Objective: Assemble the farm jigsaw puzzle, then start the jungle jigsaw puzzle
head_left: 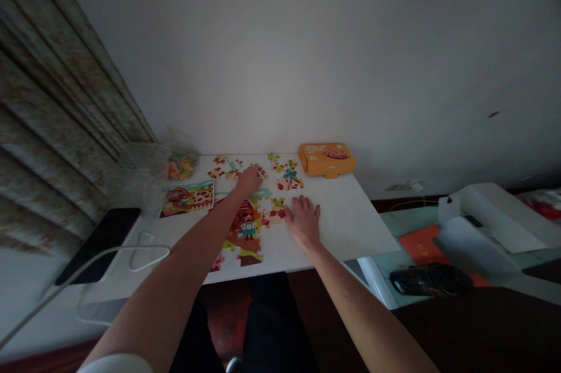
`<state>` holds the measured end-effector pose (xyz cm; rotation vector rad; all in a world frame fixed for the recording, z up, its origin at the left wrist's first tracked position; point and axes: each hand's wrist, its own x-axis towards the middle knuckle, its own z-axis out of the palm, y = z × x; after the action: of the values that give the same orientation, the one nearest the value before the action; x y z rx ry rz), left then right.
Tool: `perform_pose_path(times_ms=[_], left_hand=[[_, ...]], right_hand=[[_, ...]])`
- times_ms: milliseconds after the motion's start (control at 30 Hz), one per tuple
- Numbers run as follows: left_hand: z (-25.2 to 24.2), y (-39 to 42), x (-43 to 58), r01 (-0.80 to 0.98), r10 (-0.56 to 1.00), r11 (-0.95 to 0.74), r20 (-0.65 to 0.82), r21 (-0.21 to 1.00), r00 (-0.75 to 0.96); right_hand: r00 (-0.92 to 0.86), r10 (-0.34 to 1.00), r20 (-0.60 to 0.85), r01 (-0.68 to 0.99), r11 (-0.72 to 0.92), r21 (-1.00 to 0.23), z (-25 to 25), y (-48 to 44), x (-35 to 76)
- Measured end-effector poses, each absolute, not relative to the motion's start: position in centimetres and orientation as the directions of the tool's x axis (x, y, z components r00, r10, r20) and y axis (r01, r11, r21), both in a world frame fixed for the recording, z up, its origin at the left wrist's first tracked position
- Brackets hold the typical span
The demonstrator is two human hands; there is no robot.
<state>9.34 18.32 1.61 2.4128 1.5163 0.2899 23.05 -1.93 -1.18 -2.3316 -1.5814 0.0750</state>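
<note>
From where I sat watching the feed, the only lettering I found was on the orange cardboard box (326, 160) at the top centre of the frame: pale lines across the upper lid, too blurred for me to read. At the lower right, an orange-red sheet (416, 244) carried a pale mark that looked like a 2, though I couldn't confirm it

A home room with curtains (52, 104) and a white desk (346, 227).
</note>
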Motion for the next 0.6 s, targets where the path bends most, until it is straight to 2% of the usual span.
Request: perform_pose_path(times_ms=[133, 267, 400, 600], left_hand=[[1.7, 15.7, 7.8, 0.828, 0.878, -0.47, 0.069, 0.305, 0.473], [0.9, 11.0, 5.4, 0.784, 0.806, -0.591, 0.115, 0.19, 0.58], [0.1, 7.9, 3.9, 0.819, 0.83, -0.556, 0.04, 0.142, 0.556], [0.1, 7.4, 3.8, 0.824, 0.84, -0.542, 0.077, 0.165, 0.537]], right_hand=[[0.377, 0.914, 0.151, 0.9, -0.323, -0.294, -1.3, -2.0, 23.1], [0.378, 0.912, 0.161, 0.898, -0.319, -0.303, -1.2, -2.0, 23.0], [0.379, 0.912, 0.16, 0.897, -0.319, -0.305, -1.1, -2.0, 22.9], [0.391, 0.905, 0.166, 0.886, -0.321, -0.335, -1.9, -2.0, 23.4]])
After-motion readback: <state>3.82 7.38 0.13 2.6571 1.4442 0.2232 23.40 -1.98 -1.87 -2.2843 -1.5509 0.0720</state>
